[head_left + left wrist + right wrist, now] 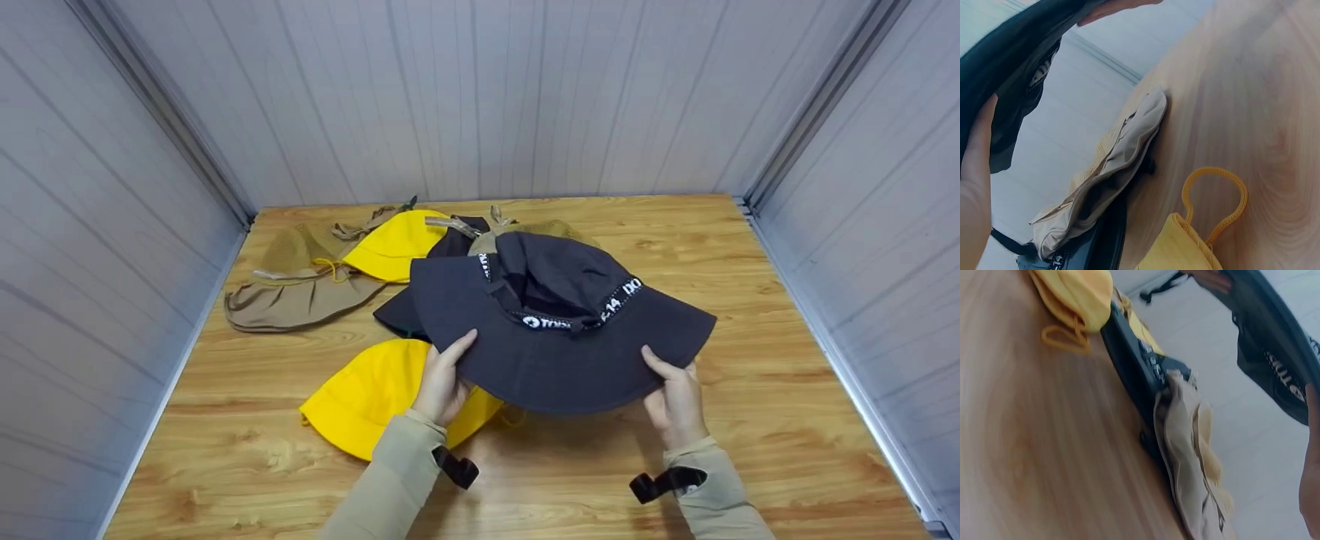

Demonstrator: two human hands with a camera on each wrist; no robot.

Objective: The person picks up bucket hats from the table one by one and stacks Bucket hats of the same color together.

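Observation:
Both hands hold a dark wide-brimmed sun hat (555, 367) above the table, its crown away from the person and its inside band with white lettering facing up. The left hand (444, 381) grips the brim's near left edge, thumb on top and fingers under it. At the brim's near right edge the right hand (675, 397) pinches it the same way. Below the left hand lies a yellow hat (367, 386), partly covered by that hand and sleeve. In the left wrist view a yellow cord loop (1241, 194) sticks out from it.
A tan hat with a mesh crown (300, 300) lies at the left. Behind the held hat are another yellow hat (401, 244), a dark hat (397, 311) and a second tan mesh hat (559, 229), partly hidden. Pale panel walls (510, 97) enclose the wooden table (772, 405) on three sides.

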